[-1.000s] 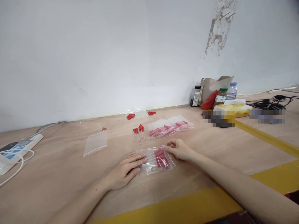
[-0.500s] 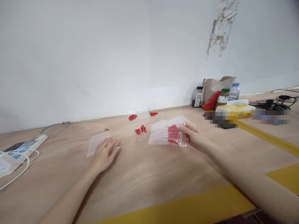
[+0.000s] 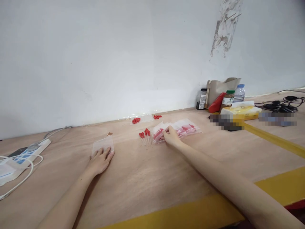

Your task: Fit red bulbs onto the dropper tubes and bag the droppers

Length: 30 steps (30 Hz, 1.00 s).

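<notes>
My left hand (image 3: 100, 161) lies flat with fingers apart on a clear zip bag (image 3: 102, 143) that looks flat. Toward the middle, my right hand (image 3: 172, 136) pinches the zip bag of red-bulbed droppers (image 3: 157, 135) at the left end of a row of bags, its fingertips partly hidden. Other filled zip bags (image 3: 189, 127) overlap to the right, behind that hand. Several loose droppers (image 3: 145, 135) with red bulbs and thin clear stems lie side by side just left of the row.
Red rubber bulbs (image 3: 136, 121) rest on clear plastic by the wall, with more red bulbs (image 3: 157, 117) beside them. At left is a power strip (image 3: 35, 152) with white cables. Bottles (image 3: 201, 100), a beige bag (image 3: 219, 90) and a tissue pack (image 3: 241, 111) stand at right.
My right hand has moved left and down, and the bag it held up now lies among the others. My left hand has shifted slightly left on the flat bag.
</notes>
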Available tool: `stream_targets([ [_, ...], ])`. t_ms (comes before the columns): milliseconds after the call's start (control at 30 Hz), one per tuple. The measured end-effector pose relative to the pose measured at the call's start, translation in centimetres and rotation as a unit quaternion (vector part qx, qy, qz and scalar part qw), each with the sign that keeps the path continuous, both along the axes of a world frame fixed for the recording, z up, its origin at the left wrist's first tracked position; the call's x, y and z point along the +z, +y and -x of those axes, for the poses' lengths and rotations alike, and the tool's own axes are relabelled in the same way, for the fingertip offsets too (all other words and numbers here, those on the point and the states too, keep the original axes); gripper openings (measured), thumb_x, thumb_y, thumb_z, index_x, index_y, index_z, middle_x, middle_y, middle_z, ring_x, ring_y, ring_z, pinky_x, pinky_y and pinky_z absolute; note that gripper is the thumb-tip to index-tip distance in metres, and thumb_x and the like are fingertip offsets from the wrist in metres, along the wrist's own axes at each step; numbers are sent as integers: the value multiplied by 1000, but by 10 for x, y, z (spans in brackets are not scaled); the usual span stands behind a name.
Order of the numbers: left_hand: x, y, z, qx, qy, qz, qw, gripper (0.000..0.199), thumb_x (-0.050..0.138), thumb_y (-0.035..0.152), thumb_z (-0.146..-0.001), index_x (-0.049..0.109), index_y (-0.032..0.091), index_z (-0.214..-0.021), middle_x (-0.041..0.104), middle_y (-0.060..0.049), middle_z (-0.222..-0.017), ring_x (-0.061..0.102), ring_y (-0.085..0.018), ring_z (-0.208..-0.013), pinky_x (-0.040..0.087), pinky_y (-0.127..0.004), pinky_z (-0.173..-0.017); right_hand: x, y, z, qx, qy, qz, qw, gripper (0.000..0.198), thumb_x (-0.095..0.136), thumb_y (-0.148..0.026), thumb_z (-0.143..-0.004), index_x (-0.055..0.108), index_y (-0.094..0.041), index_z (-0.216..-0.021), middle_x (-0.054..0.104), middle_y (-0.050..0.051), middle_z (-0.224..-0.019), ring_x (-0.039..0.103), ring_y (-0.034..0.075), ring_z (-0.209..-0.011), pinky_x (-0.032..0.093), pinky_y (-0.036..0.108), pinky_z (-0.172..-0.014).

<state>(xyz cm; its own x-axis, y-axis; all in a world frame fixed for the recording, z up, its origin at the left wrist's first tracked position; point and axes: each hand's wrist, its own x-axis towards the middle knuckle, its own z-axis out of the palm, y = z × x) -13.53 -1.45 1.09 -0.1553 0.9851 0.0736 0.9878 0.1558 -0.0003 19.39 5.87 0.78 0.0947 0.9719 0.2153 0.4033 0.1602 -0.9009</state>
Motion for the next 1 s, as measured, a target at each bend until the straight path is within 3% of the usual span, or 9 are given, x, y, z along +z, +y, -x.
stream_targets([
  [133, 8, -13, -11, -62, 12, 33, 997, 60, 24, 48, -85, 37, 11, -131, 39, -18, -132, 33, -33, -122, 28, -44, -97, 3, -6, -5, -29, -62, -25, 997, 10, 48, -20, -70, 43, -19, -62, 55, 2, -67, 55, 16, -70, 41, 27, -66],
  [300, 29, -39, -31, -116, -19, 134, 984, 68, 32, 55, -81, 33, 12, -133, 29, -14, -138, 25, -29, -127, 26, -41, -100, 4, -8, -8, -35, -108, -52, 992, 13, 50, -19, -65, 43, -18, -54, 54, 1, -63, 52, 15, -67, 38, 26, -66],
  [467, 50, -73, -50, -166, -53, 207, 963, 66, 39, 61, -76, 41, 21, -129, 33, -11, -137, 34, -31, -122, 33, -43, -96, 3, -18, -10, -96, -148, -130, 976, 12, 53, -24, -65, 48, -17, -73, 54, 5, -81, 50, 17, -79, 39, 26, -69],
  [567, 51, -85, -60, -228, -68, 191, 952, 55, 39, 57, -79, 43, 29, -126, 41, -4, -133, 42, -28, -118, 38, -39, -93, 11, -26, -4, -67, -202, -163, 963, 15, 48, -25, -72, 50, -17, -85, 55, 6, -89, 52, 16, -79, 39, 26, -68],
  [667, 48, -82, -61, -282, -99, 142, 944, 41, 37, 43, -85, 42, 35, -126, 46, 2, -129, 45, -24, -115, 40, -36, -92, 21, -25, 11, 13, -288, -131, 948, 15, 43, -22, -77, 55, -18, -86, 59, 7, -91, 54, 16, -83, 39, 26, -70],
  [733, 48, -74, -54, -299, -98, 117, 942, 38, 38, 35, -86, 44, 38, -124, 39, 4, -134, 41, -24, -119, 36, -38, -95, 26, -18, 26, 39, -338, -85, 936, 17, 42, -22, -78, 58, -18, -84, 61, 8, -92, 55, 19, -88, 39, 27, -72],
  [867, 51, -60, -39, -312, -82, 149, 935, 49, 49, 38, -80, 38, 37, -128, 22, 1, -142, 29, -27, -126, 33, -41, -97, 28, 1, 57, 32, -360, -28, 932, 20, 46, -24, -77, 61, -16, -87, 63, 12, -91, 58, 24, -87, 42, 31, -68],
  [933, 48, -58, -41, -313, -89, 163, 931, 55, 52, 42, -78, 35, 35, -129, 24, -1, -141, 31, -28, -124, 35, -40, -95, 27, 9, 69, 28, -359, -10, 933, 22, 48, -25, -76, 62, -14, -89, 63, 14, -91, 59, 25, -85, 43, 32, -67],
  [1000, 39, -61, -52, -307, -85, 132, 939, 53, 51, 46, -78, 40, 33, -128, 31, -4, -139, 36, -29, -122, 36, -41, -94, 27, 16, 78, 24, -353, 6, 935, 24, 51, -26, -74, 61, -12, -91, 63, 16, -92, 60, 27, -85, 44, 34, -65],
])
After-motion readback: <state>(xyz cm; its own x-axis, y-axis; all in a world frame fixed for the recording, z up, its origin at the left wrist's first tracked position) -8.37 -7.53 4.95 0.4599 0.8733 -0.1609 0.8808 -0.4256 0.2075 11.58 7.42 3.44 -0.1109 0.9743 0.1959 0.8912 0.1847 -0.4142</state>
